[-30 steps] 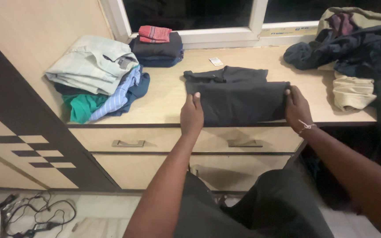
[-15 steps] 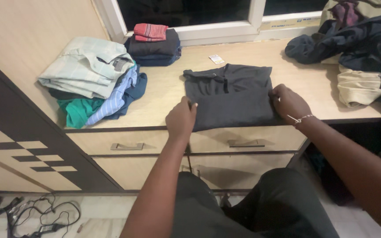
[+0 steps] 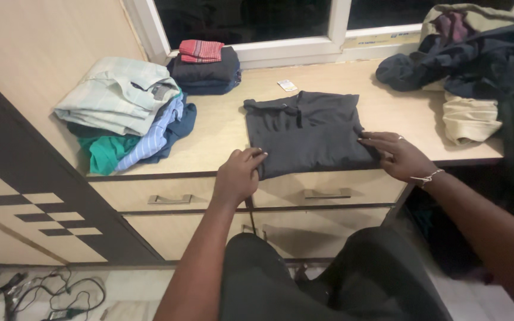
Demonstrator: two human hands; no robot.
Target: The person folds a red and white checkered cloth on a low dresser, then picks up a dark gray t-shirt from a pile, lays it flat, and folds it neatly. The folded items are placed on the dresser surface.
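Folded dark grey cotton shirt (image 3: 306, 132), flat on the pale wooden dresser top (image 3: 224, 128): left hand (image 3: 237, 174) loosely curled, fingertips at its near-left corner; right hand (image 3: 397, 154) spread flat on its right edge (smooth outward, keeping the edges square).

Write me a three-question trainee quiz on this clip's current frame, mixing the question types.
1. True or false: the dark folded garment lies near the front edge of the wooden countertop.
2. Which thing sits on top of the small dark stack by the window? A) a red cloth B) a white mug C) a green book
3. How do the left hand and right hand stand relative to the garment?

Key
1. True.
2. A: the red cloth lies on that stack.
3. The left hand is at its near left corner, the right hand rests with fingers spread on its near right corner; neither hand is closed around it.
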